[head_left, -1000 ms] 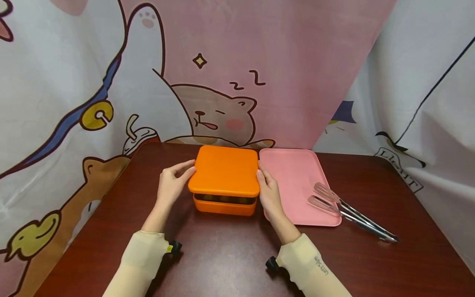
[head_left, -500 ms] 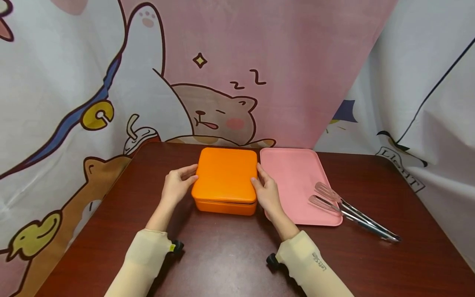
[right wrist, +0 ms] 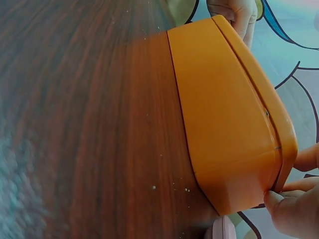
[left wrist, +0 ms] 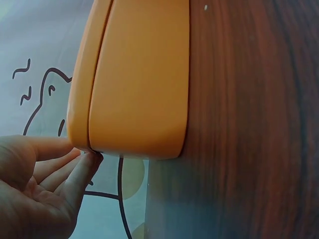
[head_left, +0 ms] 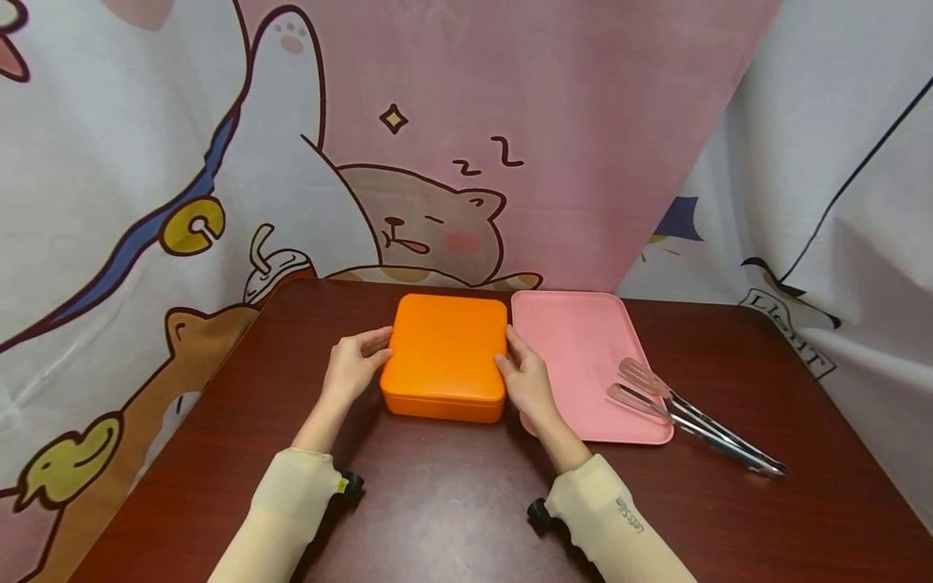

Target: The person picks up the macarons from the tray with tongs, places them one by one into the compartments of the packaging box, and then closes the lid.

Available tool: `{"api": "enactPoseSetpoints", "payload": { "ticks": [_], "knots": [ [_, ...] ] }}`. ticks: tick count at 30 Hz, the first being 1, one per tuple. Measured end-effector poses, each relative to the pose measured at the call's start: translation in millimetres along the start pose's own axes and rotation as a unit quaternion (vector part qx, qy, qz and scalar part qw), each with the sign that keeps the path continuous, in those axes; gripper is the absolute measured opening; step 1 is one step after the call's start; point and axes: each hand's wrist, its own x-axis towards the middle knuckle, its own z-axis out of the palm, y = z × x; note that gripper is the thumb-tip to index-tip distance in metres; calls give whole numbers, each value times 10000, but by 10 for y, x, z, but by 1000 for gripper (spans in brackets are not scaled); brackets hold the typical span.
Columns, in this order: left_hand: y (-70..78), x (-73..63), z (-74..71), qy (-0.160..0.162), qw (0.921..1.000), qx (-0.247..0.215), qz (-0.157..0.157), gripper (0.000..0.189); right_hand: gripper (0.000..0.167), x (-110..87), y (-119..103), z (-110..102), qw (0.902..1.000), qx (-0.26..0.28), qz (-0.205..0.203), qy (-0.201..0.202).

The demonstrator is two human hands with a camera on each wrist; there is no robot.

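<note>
An orange square box (head_left: 443,407) stands on the dark table, with its matching orange lid (head_left: 448,344) lying flat on top. Only a thin seam shows between lid and box in both wrist views. My left hand (head_left: 351,364) holds the lid's left edge, with fingertips at the seam in the left wrist view. On the opposite side my right hand (head_left: 526,379) grips the lid's right edge between thumb and fingers. The box's contents are hidden under the lid.
A pink tray (head_left: 568,332) lies just right of the box. Metal tongs (head_left: 703,433) rest with their tips on the tray and their handle on the brown table (head_left: 437,502). A printed curtain (head_left: 583,146) hangs close behind the table.
The lid has come down from a tilted position, closing the dark gap at the box's front. Both hands have moved down and slightly nearer with it. Tray and tongs have stayed put.
</note>
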Motion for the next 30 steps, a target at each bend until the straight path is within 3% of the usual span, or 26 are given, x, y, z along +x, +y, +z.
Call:
{"api": "enactPoseSetpoints", "payload": {
  "ticks": [20,30],
  "knots": [
    [-35,15,1,-94,9995,278,66,40,56,23,30,-23,9952,-976,-62,6],
    [-13,7,-17,-208,9961,852,10,38,56,25,29,-46,9870,-1604,-101,-95]
  ]
}}
